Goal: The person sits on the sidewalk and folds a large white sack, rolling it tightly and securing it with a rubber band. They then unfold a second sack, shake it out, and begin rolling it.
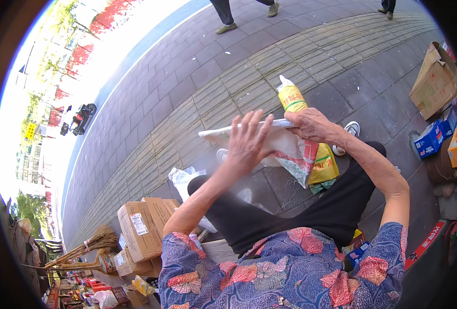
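Observation:
My right hand (310, 124) grips the gathered edge of a white woven plastic sack (286, 148) with red and green printing, together with or beside a rolled yellow sack (292, 98). The yellow roll sticks up past my fingers, its white end pointing away from me. My left hand (250, 139) is raised over the white sack's left part with fingers apart, slightly blurred; whether its palm touches the sack is unclear. Below the white sack, a yellow woven sack (323, 166) hangs or lies between my knees, with green material at its lower end. Its link to the roll is hidden.
White plastic bags (184, 183) lie by my left knee. Cardboard boxes (139, 231) and straw brooms (100, 239) stand at the left. An open carton (434, 83) and blue boxes (429, 141) are at the right. People walk on the paving beyond; a scooter (79, 119) is on the road.

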A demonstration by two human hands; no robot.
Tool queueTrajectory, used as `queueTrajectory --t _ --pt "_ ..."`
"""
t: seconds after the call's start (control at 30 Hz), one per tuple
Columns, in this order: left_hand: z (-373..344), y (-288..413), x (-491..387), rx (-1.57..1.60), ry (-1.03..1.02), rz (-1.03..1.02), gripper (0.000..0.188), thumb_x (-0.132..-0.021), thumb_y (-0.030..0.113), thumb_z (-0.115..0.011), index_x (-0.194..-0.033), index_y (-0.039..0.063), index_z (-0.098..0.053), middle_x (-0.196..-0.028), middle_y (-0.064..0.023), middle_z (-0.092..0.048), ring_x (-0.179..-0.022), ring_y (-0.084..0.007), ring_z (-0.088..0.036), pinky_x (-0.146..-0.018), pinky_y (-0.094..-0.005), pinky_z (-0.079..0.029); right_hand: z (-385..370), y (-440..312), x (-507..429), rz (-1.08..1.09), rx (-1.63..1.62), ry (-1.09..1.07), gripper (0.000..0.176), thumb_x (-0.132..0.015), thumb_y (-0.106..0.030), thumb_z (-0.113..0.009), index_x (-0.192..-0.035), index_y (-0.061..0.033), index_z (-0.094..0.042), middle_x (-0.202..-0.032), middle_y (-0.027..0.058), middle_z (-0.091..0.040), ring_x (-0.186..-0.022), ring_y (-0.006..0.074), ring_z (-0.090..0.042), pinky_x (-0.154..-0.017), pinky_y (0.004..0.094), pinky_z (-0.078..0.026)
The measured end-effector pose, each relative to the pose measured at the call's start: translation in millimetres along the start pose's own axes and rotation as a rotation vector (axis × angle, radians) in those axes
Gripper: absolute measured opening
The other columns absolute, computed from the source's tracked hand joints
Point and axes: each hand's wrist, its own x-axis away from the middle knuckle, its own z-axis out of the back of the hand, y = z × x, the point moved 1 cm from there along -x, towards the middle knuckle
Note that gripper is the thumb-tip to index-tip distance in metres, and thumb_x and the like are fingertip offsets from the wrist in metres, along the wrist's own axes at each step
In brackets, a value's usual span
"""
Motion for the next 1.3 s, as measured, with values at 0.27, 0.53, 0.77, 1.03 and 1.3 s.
queueTrajectory --t 0.27,0.53,0.77,1.03,1.3 --pt "-65.9 -16.0 -6.5 0.033 0.148 -0.123 0.047 -0.077 0.041 -0.08 -0.1 0.006 -0.057 -0.078 -0.0069 -0.057 -0.069 -0.0252 -0.06 -0.055 -0.0389 -0.047 -2.5 4.9 22.0 0.008 0.039 0.02 0.026 -0.09 -0.024 -0.066 -0.092 -0.0035 -0.05 -0.077 0.0205 -0.063 -0.082 0.042 -0.064 -0.071 0.0498 -0.048" --pt "-43.0 -9.2 -25.0 0.429 -0.47 0.17 0.039 -0.076 0.045 -0.081 -0.083 0.008 -0.072 -0.073 -0.0147 -0.069 -0.068 -0.0356 -0.067 -0.062 -0.0442 -0.052 13.0 1.8 27.0 -0.057 0.12 -0.217 0.036 -0.097 -0.038 -0.057 -0.093 -0.0015 -0.059 -0.087 0.0201 -0.068 -0.088 0.0411 -0.066 -0.076 0.049 -0.05" --pt "-33.9 1.1 -36.4 0.519 -0.721 0.467 0.038 -0.078 0.045 -0.081 -0.099 0.013 -0.077 -0.083 -0.0106 -0.074 -0.079 -0.0231 -0.071 -0.073 -0.0385 -0.054 1.7 1.2 16.1 -0.028 0.47 -0.027 0.04 -0.094 -0.041 -0.06 -0.088 -0.0017 -0.065 -0.085 0.0169 -0.065 -0.085 0.0351 -0.067 -0.075 0.0454 -0.052" --pt "-25.9 7.2 -26.6 0.617 -0.758 0.465 0.04 -0.077 0.042 -0.082 -0.104 0.013 -0.077 -0.09 -0.0115 -0.075 -0.085 -0.0231 -0.072 -0.076 -0.0383 -0.054 -32.6 -16.3 36.8 0.315 0.58 0.288 0.024 -0.086 -0.027 -0.063 -0.089 -0.0047 -0.055 -0.078 0.0081 -0.056 -0.066 0.0235 -0.059 -0.059 0.0342 -0.047" --pt "-24.0 -20.4 0.4 0.397 -0.674 0.293 0.045 -0.069 0.046 -0.081 -0.093 0.009 -0.07 -0.088 -0.017 -0.07 -0.09 -0.0388 -0.067 -0.077 -0.0484 -0.051 -31.7 -15.0 27.1 0.083 0.284 -0.156 0.041 -0.096 -0.042 -0.057 -0.087 -0.0016 -0.055 -0.071 0.0208 -0.065 -0.069 0.0395 -0.068 -0.059 0.0485 -0.052"
